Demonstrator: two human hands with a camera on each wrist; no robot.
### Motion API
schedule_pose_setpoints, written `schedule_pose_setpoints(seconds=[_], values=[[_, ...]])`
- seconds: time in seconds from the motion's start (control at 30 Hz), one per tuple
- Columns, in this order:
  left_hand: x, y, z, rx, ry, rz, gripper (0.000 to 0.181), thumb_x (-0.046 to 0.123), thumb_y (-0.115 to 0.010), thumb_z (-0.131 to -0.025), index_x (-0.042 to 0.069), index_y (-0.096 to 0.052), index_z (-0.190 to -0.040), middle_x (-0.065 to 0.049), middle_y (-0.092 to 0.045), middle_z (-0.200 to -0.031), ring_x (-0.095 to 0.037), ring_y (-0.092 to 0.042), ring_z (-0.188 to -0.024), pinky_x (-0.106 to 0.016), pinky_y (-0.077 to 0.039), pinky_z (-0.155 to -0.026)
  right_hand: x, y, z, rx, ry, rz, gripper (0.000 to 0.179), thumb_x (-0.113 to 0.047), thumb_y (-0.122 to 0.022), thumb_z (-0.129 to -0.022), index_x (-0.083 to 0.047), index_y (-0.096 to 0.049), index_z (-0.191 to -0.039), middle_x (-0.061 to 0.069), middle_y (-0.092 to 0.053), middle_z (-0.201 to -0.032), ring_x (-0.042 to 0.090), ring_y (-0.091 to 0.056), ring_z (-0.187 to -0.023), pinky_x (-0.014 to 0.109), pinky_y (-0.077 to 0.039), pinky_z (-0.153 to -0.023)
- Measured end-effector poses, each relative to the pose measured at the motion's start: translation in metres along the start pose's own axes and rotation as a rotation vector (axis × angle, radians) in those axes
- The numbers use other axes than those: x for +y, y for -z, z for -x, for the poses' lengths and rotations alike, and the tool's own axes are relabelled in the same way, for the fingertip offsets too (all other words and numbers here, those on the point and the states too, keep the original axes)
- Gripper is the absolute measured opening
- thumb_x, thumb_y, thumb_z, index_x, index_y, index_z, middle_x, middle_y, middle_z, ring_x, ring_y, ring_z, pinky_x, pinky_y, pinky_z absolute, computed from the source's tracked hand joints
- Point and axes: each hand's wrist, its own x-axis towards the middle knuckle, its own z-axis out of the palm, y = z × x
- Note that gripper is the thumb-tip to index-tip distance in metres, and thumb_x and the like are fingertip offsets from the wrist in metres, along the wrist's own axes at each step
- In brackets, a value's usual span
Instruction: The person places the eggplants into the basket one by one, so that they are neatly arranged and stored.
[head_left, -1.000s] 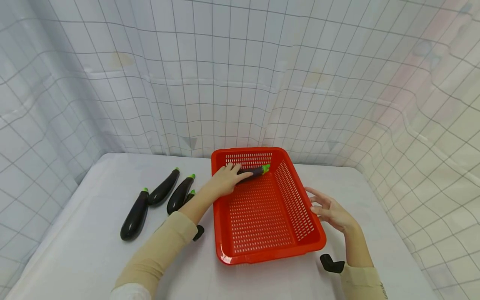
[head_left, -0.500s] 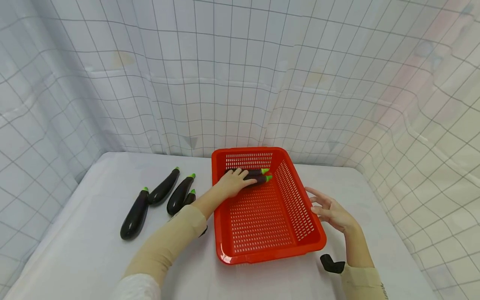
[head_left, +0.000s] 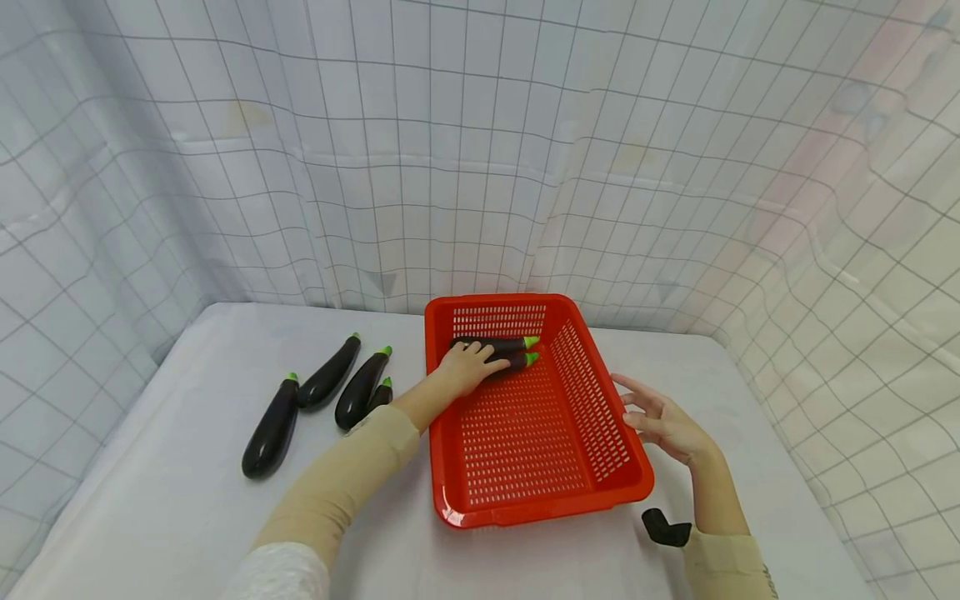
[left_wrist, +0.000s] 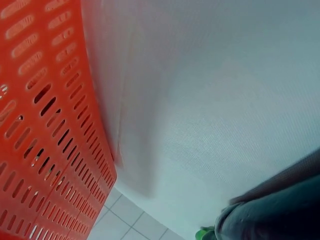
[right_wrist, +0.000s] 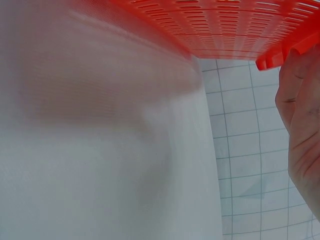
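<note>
My left hand reaches over the left rim of the red plastic basket. Its fingers and thumb hold a dark eggplant by the body, green stem end to the right. Just beyond lies another eggplant along the back wall, partly covered by the fingers. At the basket's right side, my right hand holds the rim with its fingertips and thumb. The right wrist view shows that hand against the basket's edge. In the left wrist view the basket's slotted wall hides the left hand.
Several more eggplants lie on the white table left of the basket, one farthest left and a small one partly behind the left forearm. A checked white curtain stands behind and at both sides.
The left hand came toward me from the back wall, bringing the front eggplant beside the rear one, then drew it slightly left. The right hand and basket stayed in place.
</note>
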Motion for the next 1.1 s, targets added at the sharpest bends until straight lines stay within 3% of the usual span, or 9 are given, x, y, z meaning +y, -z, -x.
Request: schedule_pose_setpoints(seconds=[0.3,0.63,0.9,1.1], values=[[0.0021,-0.0002,0.0003,-0.020,0.025,-0.104,0.066,0.018,-0.054,-0.092,0.038,-0.018,-0.144,-0.001,-0.032,-0.141,-0.021,-0.033,-0.127,-0.040,-0.036,-0.100,-0.0008,-0.0008,0.0005,-0.001,0.004,-0.001,0.060,0.005,-0.044,-0.092,-0.002,-0.016,-0.145,0.012,-0.051,-0.112,0.021,-0.061,-0.091,0.037,-0.053,-0.069],[0.0029,0.0015,0.0002,-0.034,0.042,-0.127,0.068,0.019,-0.053,-0.093,0.038,-0.014,-0.145,-0.002,-0.030,-0.142,-0.021,-0.032,-0.128,-0.039,-0.036,-0.100,-0.0003,-0.0001,0.0009,0.001,0.005,-0.001,0.060,0.004,-0.045,-0.092,-0.002,-0.016,-0.145,0.012,-0.051,-0.112,0.021,-0.061,-0.092,0.037,-0.053,-0.069],[0.0010,0.0023,0.0006,0.007,0.053,-0.096,0.071,0.024,-0.056,-0.090,0.037,-0.014,-0.146,-0.002,-0.029,-0.142,-0.021,-0.033,-0.127,-0.039,-0.035,-0.100,0.0010,0.0000,0.0004,0.000,0.008,-0.011,0.060,0.006,-0.043,-0.092,-0.003,-0.017,-0.145,0.012,-0.051,-0.112,0.021,-0.061,-0.091,0.037,-0.053,-0.069],[-0.0041,0.0091,0.0045,0.075,0.069,0.027,0.069,0.029,-0.055,-0.089,0.034,-0.016,-0.146,-0.003,-0.026,-0.146,-0.024,-0.030,-0.130,-0.043,-0.031,-0.103,0.0021,-0.0002,0.0014,-0.009,0.019,-0.027,0.060,0.007,-0.042,-0.092,-0.003,-0.016,-0.145,0.011,-0.051,-0.113,0.021,-0.061,-0.092,0.037,-0.053,-0.069]])
